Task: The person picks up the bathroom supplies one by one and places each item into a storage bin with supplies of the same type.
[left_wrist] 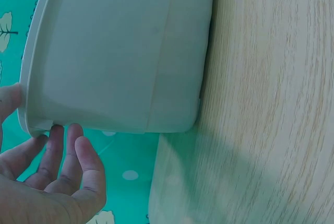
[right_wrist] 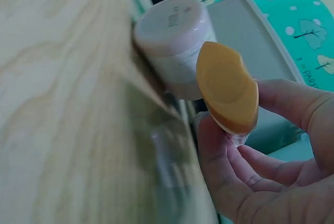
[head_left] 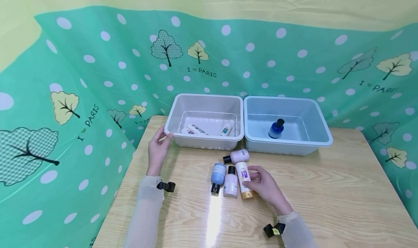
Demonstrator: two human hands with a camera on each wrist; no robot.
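My right hand (head_left: 265, 184) grips a white tube with a gold cap (head_left: 244, 179), thumb and fingers on either side. In the right wrist view its gold cap (right_wrist: 227, 88) faces the camera. Beside the tube lie a pale pink bottle (head_left: 230, 184) and a blue bottle (head_left: 218, 173), both with black caps. Another pale pink bottle (head_left: 240, 156) lies crosswise behind them. At the front left corner of a pale grey bin (head_left: 204, 141), my left hand (head_left: 158, 151) pinches the rim, thumb on one side and fingertips beneath the edge.
Several white tubes (head_left: 197, 129) lie inside the grey bin. A light blue bin (head_left: 287, 144) adjoins it on the right, with a dark blue bottle (head_left: 276, 129) inside. Both stand at the back of the wooden table (head_left: 346, 193), against a green patterned curtain (head_left: 261, 52).
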